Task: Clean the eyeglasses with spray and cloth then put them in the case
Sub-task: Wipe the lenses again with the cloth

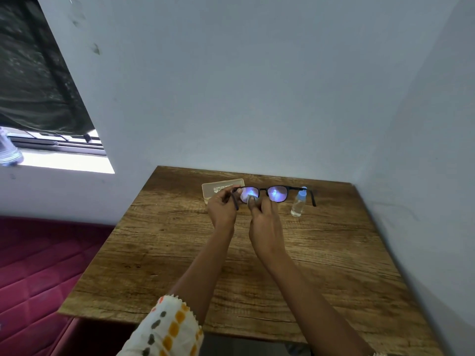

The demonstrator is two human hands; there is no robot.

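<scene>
At the back of the table (257,265) a beige case (218,189) is seen. Before it, the eyeglasses (277,194) are held above the table, one end pinched by the fingers of the left hand (221,209). A grey cloth (251,200) is pinched against one lens by the fingers of the right hand (264,227). A spray bottle (298,204) is stood upright at right.

We see the eyeglasses (277,194) above the table (257,265), cloth (251,199) on the left-hand lens, case (218,189) behind-left, spray bottle (298,204) right.
</scene>
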